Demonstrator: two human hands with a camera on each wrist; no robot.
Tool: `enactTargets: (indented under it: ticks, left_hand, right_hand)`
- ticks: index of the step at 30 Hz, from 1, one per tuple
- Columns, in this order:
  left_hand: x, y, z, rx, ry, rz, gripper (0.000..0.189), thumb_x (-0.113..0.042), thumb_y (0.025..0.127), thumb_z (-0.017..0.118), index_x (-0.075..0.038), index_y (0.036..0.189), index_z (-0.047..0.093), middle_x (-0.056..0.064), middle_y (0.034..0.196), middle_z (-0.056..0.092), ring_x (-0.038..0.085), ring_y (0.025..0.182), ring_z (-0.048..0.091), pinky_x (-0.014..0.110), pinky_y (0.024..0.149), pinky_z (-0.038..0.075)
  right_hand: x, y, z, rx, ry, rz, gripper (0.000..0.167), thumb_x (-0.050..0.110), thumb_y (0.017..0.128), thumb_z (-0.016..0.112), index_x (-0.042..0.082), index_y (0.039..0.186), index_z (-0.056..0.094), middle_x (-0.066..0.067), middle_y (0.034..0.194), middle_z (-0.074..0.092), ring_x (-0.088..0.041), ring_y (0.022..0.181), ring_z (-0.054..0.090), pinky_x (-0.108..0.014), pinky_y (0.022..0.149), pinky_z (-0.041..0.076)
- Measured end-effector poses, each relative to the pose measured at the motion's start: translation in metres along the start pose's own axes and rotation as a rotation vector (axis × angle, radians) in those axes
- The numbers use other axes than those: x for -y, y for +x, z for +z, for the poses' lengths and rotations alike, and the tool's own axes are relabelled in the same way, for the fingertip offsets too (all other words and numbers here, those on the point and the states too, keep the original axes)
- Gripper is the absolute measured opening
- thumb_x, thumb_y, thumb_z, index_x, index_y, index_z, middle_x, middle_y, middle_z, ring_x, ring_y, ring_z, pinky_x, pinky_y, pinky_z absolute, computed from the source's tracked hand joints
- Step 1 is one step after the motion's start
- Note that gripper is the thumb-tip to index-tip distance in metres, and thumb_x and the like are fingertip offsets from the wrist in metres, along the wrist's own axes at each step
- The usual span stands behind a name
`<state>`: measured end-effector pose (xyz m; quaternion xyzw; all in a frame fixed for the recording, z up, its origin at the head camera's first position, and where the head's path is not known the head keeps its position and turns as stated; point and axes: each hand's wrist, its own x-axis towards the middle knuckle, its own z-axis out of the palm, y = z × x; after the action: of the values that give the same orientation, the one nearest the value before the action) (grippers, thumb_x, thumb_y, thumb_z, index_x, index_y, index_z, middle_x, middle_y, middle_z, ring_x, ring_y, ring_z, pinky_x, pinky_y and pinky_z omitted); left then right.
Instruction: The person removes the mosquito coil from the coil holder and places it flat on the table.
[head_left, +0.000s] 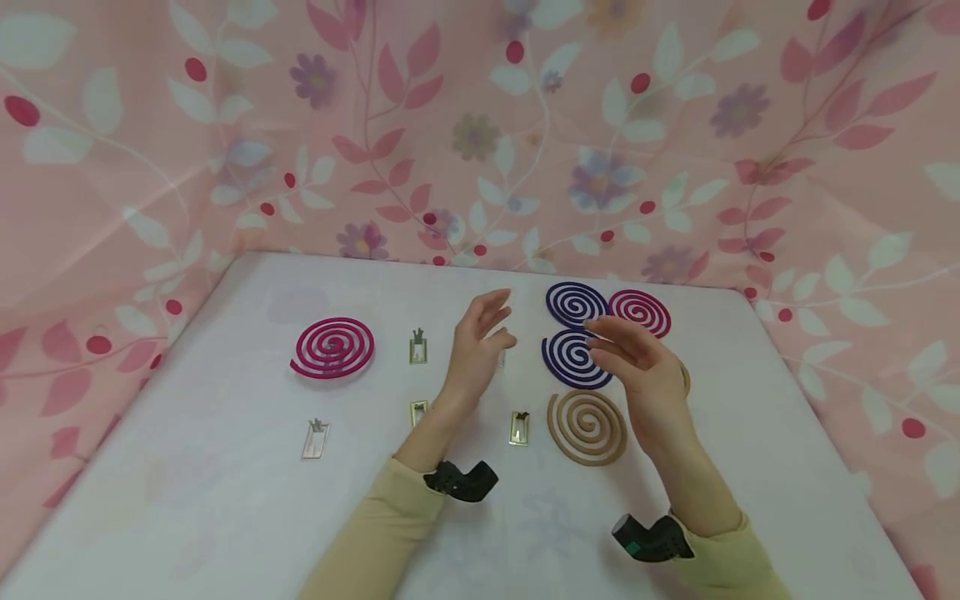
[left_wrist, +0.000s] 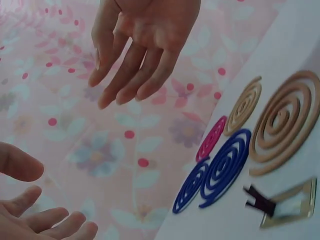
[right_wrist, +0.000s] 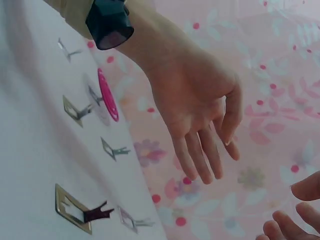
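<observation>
My left hand (head_left: 472, 350) hovers above the middle of the table, fingers relaxed, holding nothing. Opposite it, my right hand (head_left: 651, 387) hangs in the air with loosely bent fingers, also holding nothing. Below and beside the right hand lie two blue mosquito coils (head_left: 576, 360), a tan coil (head_left: 587, 427) and a pink coil (head_left: 640, 310). Another tan coil (left_wrist: 243, 106) is mostly hidden by that hand in the head view. At the left, a magenta coil (head_left: 333, 348) sits raised on a metal stand (right_wrist: 93, 95).
Several small metal coil stands, with upright prongs, are spread on the white table: one stand (head_left: 417, 348) behind, one (head_left: 519, 428) near the tan coil, one (head_left: 316, 440) at front left. A floral pink curtain (head_left: 480, 142) surrounds the table.
</observation>
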<state>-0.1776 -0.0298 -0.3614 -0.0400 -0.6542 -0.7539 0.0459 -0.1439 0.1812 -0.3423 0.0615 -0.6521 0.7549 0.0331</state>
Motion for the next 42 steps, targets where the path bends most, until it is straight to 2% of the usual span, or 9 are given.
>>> enactTargets:
  ticks: [4,12,17,22,27,32,35,38,42]
  left_hand:
    - [-0.004,0.0,-0.035,-0.003,0.043,-0.03,0.055,0.006,0.088,0.052,-0.005,0.142,0.048,0.007,0.152,0.048,0.026,0.138,0.047,0.047,0.112,0.043]
    - [-0.013,-0.007,-0.106,0.005,0.089,-0.082,0.053,0.006,0.094,0.047,-0.001,0.146,0.041,0.013,0.154,0.043,0.031,0.141,0.043,0.045,0.117,0.037]
    - [-0.019,-0.015,-0.152,-0.011,0.17,-0.103,0.048,0.0,0.098,0.045,0.001,0.146,0.039,0.015,0.153,0.044,0.031,0.142,0.042,0.023,0.111,0.042]
    - [-0.019,-0.024,-0.192,-0.015,0.216,-0.036,0.043,-0.006,0.101,0.05,-0.002,0.143,0.044,0.002,0.141,0.055,0.019,0.136,0.051,0.009,0.097,0.045]
    - [-0.01,-0.032,-0.227,-0.033,0.127,0.048,0.039,-0.003,0.101,0.052,-0.001,0.14,0.049,-0.01,0.128,0.064,0.002,0.121,0.06,0.008,0.094,0.047]
    - [0.002,-0.036,-0.257,-0.187,0.052,0.12,0.037,0.003,0.098,0.054,0.002,0.135,0.054,-0.005,0.126,0.069,0.005,0.118,0.062,0.009,0.094,0.048]
    - [0.011,-0.037,-0.27,-0.254,0.038,0.116,0.038,0.003,0.098,0.055,0.002,0.136,0.054,-0.004,0.126,0.069,0.006,0.119,0.061,0.008,0.093,0.048]
    - [0.02,-0.037,-0.28,-0.248,-0.035,0.089,0.041,0.002,0.099,0.054,0.002,0.139,0.051,-0.003,0.129,0.067,0.007,0.121,0.059,0.009,0.094,0.048]
    - [0.029,-0.036,-0.288,-0.167,-0.219,0.098,0.043,0.003,0.101,0.048,0.005,0.144,0.042,0.004,0.134,0.062,0.012,0.123,0.06,0.019,0.101,0.047]
  right_hand:
    - [-0.006,0.001,0.021,0.021,-0.032,0.05,0.042,-0.001,0.095,0.063,-0.005,0.135,0.053,0.0,0.121,0.07,-0.014,0.11,0.066,-0.021,0.098,0.051]
    - [-0.012,0.006,0.071,0.074,-0.009,0.129,0.041,-0.002,0.095,0.061,0.003,0.135,0.056,-0.011,0.134,0.06,-0.019,0.116,0.062,-0.025,0.1,0.051]
    - [-0.019,0.013,0.102,0.082,-0.01,0.173,0.039,0.0,0.094,0.061,0.005,0.132,0.058,-0.009,0.128,0.062,-0.015,0.111,0.064,-0.029,0.103,0.049]
    - [-0.029,0.022,0.129,0.072,0.034,0.163,0.037,-0.001,0.092,0.061,0.003,0.129,0.06,-0.014,0.123,0.064,-0.017,0.105,0.066,-0.036,0.104,0.049]
    - [-0.038,0.027,0.154,0.079,0.071,0.179,0.035,0.002,0.092,0.061,0.001,0.127,0.061,-0.018,0.123,0.064,-0.019,0.103,0.065,-0.038,0.104,0.049]
    - [-0.053,0.034,0.18,0.064,0.139,0.204,0.034,0.003,0.092,0.063,0.003,0.125,0.062,-0.019,0.123,0.065,-0.015,0.103,0.064,-0.035,0.101,0.051]
    - [-0.063,0.039,0.194,0.019,0.183,0.191,0.033,0.001,0.091,0.063,0.003,0.124,0.063,-0.02,0.123,0.066,-0.014,0.1,0.065,-0.033,0.097,0.052]
    - [-0.075,0.044,0.206,-0.037,0.229,0.188,0.033,-0.001,0.09,0.063,0.003,0.122,0.064,-0.02,0.122,0.066,-0.015,0.098,0.065,-0.03,0.093,0.052]
    - [-0.089,0.047,0.223,-0.091,0.313,0.219,0.03,0.0,0.092,0.061,0.003,0.122,0.063,-0.017,0.122,0.067,-0.02,0.107,0.064,-0.031,0.096,0.05]
